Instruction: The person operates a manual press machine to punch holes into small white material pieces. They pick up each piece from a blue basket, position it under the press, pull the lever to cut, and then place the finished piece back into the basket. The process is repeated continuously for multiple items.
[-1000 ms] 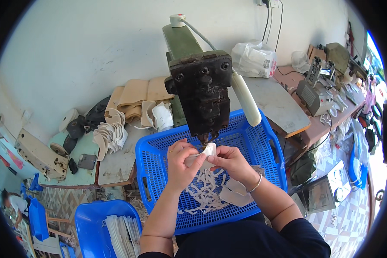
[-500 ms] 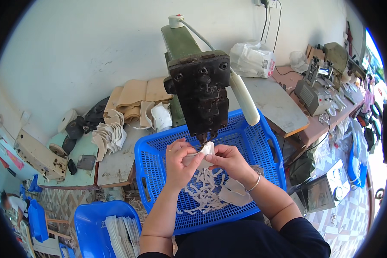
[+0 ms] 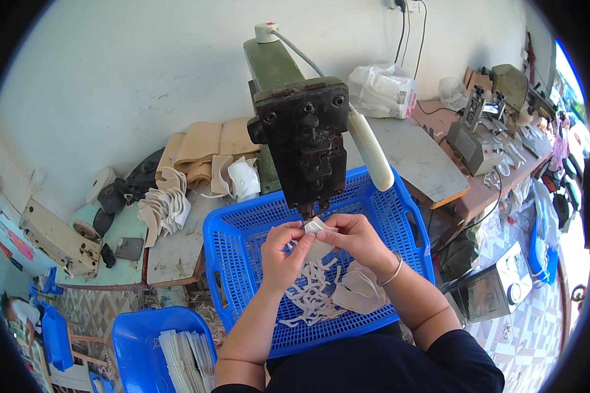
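Observation:
A small off-white piece of sheet material (image 3: 319, 249) is pinched between my two hands, just below the tip of a dark machine head (image 3: 305, 144) on a green arm. My left hand (image 3: 284, 255) grips its left side with thumb and fingers. On the right side, my right hand (image 3: 360, 241), a bracelet at its wrist, closes on the folded upper edge. Fingers hide part of the machine's tip and of the piece. Underneath stands a blue plastic basket (image 3: 410, 245) holding thin white offcut strips (image 3: 308, 295) and larger flat off-white pieces (image 3: 359, 289).
A pale lamp (image 3: 370, 150) hangs right of the machine head. Curved beige pieces (image 3: 164, 209) are stacked on the left table. At lower left, a blue chair (image 3: 134, 344) carries white bundles (image 3: 180, 354). Another machine (image 3: 475, 144) stands right. A person (image 3: 25, 311) is far left.
The piece has been turned in my hands, and its upper edge now folds over under my right fingers. My left hand has shifted slightly right; the right hand has moved slightly up.

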Demonstrator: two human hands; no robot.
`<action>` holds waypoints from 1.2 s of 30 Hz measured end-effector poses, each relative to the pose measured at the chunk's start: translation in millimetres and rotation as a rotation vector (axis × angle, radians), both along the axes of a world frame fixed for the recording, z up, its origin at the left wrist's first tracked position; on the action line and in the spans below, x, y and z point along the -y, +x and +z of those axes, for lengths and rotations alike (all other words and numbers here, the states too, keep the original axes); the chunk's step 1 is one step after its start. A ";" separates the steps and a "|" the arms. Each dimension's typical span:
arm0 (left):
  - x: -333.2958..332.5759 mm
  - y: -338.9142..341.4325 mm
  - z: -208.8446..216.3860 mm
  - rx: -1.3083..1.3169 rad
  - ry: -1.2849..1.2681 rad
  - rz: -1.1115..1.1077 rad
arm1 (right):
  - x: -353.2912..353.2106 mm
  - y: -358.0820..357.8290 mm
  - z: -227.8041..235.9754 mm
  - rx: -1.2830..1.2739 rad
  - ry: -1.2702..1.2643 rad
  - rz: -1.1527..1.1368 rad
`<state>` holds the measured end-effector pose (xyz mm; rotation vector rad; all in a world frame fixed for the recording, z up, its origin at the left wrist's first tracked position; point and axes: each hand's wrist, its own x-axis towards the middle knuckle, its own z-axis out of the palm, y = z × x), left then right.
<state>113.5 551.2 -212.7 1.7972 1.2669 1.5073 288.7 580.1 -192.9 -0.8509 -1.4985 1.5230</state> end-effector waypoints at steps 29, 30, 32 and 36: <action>1.7 13.7 -9.6 0.385 -0.248 -0.123 | 3.3 15.6 -11.7 -0.110 -0.118 -0.038; 1.6 14.9 -9.5 0.377 -0.257 -0.114 | 1.7 16.6 -11.4 -0.087 -0.129 -0.059; 1.6 16.8 -8.9 0.384 -0.269 -0.122 | -0.4 17.5 -10.7 -0.135 -0.133 -0.060; 2.1 21.0 -6.9 0.376 -0.270 -0.080 | -3.6 20.3 -6.3 -0.124 -0.112 -0.055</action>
